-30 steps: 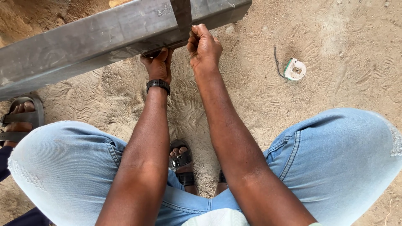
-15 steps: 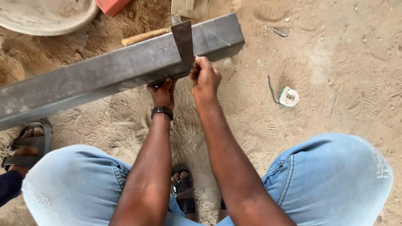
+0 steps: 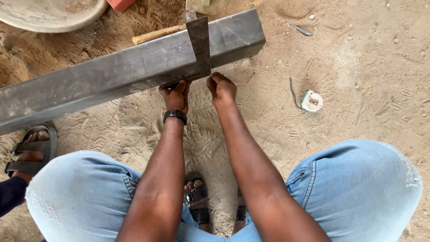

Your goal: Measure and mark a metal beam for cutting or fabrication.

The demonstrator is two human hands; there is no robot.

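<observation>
A long grey rectangular steel tube lies slanted across the sand from the left edge to the upper middle. A flat metal square blade lies across its top near the right end. My left hand, with a black watch on the wrist, grips the lower part of the square under the tube's near edge. My right hand is closed just below the blade's lower corner, fingertips at the tube's near face; what it pinches is hidden.
Sandy ground with shoe prints all around. A small white and green plastic fitting with a short wire lies to the right. A grey pan and a red block sit at the top left, a wooden handle behind the tube. Another person's sandalled foot is at the left.
The view has tilted so the tube sits lower in frame with more ground behind it. Both hands stay at the square on the tube; my right hand has dropped slightly below the blade.
</observation>
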